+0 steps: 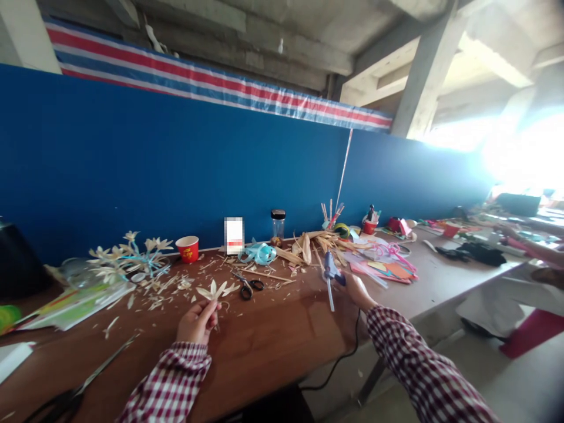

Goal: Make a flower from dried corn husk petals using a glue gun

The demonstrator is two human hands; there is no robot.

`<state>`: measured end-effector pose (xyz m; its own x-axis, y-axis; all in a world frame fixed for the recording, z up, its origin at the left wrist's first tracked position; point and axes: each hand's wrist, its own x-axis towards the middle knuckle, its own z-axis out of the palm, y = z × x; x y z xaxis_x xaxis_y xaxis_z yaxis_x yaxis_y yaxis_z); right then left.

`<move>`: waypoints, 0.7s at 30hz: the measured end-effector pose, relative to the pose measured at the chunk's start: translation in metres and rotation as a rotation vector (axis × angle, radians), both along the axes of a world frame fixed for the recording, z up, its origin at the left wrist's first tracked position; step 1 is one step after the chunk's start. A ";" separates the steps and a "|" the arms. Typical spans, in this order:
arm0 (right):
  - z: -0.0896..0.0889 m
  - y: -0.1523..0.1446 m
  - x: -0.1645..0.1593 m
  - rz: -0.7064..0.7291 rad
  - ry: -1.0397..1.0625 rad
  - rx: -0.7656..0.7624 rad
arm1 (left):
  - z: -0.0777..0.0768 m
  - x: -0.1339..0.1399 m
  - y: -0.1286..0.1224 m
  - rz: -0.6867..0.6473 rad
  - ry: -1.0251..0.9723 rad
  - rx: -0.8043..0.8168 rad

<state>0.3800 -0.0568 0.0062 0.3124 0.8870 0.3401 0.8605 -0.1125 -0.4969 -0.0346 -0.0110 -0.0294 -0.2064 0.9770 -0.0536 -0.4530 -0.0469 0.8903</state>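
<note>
My left hand (197, 320) is closed on a pale flower with pointed petals (214, 290), which looks made of dried husk; its base is pinched between thumb and fingers. Over to the right, my right hand (356, 292) grips the dark handle of a blue glue gun (329, 267). A translucent glue stick (330, 295) juts from the gun toward me, and a black cord (353, 346) hangs off the table edge below. Black-handled scissors (250, 286) lie between the hands. Husk scraps (165, 292) litter the tabletop beyond my left hand.
Finished-looking pale flowers (130, 258) stand at the left, near a red paper cup (187, 249). Blue ribbon (259, 254), a lidded jar (278, 226) and dried husks (308, 247) line the blue partition (176, 158). Larger scissors (81, 388) lie front left. Another person's arm shows far right.
</note>
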 end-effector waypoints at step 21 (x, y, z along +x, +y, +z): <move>0.025 -0.069 0.031 0.170 0.210 -0.014 | -0.002 0.000 0.002 -0.028 -0.037 0.012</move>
<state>0.4110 -0.1255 0.0310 0.2213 0.9367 0.2712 0.7458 0.0166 -0.6659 -0.0349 -0.0090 -0.0318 -0.1770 0.9830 -0.0487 -0.4867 -0.0444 0.8725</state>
